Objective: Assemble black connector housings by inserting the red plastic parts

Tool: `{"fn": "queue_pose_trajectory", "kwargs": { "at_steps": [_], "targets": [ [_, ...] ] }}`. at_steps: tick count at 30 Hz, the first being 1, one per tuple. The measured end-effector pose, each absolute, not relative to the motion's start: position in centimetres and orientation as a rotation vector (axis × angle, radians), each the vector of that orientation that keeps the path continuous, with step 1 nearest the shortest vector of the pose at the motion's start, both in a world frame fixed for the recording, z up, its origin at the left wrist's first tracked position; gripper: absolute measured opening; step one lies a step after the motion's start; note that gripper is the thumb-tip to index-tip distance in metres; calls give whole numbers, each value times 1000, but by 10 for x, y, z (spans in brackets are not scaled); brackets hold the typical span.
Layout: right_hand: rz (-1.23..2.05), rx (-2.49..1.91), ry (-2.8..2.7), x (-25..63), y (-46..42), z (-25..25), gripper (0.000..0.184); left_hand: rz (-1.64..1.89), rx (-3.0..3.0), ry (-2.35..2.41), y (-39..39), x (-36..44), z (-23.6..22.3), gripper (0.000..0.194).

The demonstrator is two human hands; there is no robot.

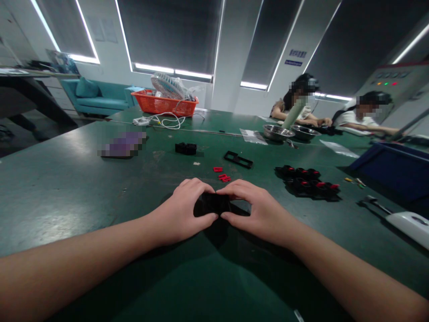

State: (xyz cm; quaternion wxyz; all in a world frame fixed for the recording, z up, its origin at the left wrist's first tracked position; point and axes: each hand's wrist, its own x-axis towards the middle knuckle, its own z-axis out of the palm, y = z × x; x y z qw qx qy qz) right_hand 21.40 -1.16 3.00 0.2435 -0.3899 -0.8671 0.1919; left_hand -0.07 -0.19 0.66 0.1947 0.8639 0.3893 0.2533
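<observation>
A black plastic part point(212, 205) sits low over the table in front of me, with both hands around it. My left hand point(182, 210) grips its left side between thumb and fingers. On the other side my right hand point(263, 212) closes on the same part, the two thumb tips almost meeting. My fingers cover much of it, so its full shape is hidden. Just beyond my fingertips lie small red plastic pieces point(224, 177). Farther off are a black rectangular frame point(238, 159) and a black block-like part point(186, 148).
Black assemblies with red tabs point(311, 183) lie to the right, near a blue bin point(395, 172) and a white-handled tool point(410, 226). Metal bowls point(278, 133) and an orange basket point(167, 105) stand farther back. A blurred purple object point(124, 144) lies left. Two people sit across the table.
</observation>
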Motion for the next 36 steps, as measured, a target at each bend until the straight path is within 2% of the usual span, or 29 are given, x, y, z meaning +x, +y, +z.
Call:
{"fn": "queue_pose_trajectory", "kwargs": {
  "at_steps": [36],
  "targets": [
    [545, -1075, -2372, 215, -11, 29, 34, 682, 2371, 1112, -2, -1, 5, 32]
  ]
}}
